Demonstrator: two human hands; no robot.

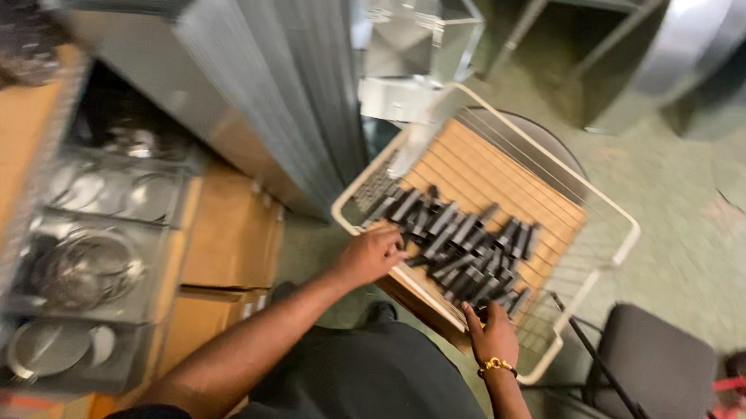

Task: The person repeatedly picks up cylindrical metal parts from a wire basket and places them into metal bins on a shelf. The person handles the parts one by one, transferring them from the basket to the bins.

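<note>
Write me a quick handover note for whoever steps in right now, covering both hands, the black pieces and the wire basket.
Left hand: resting at the near left edge of the pile of small black pieces; whether it grips one is lost in blur.
Right hand: at the near right edge of the pile, fingers on the pieces; grip unclear.
The pieces lie heaped on a tan board inside a white wire basket, with a dark chair to its right.
Done: nothing visibly set aside; all pieces seen lie in the one heap.
Left: the whole heap, as far as the picture shows.
</note>
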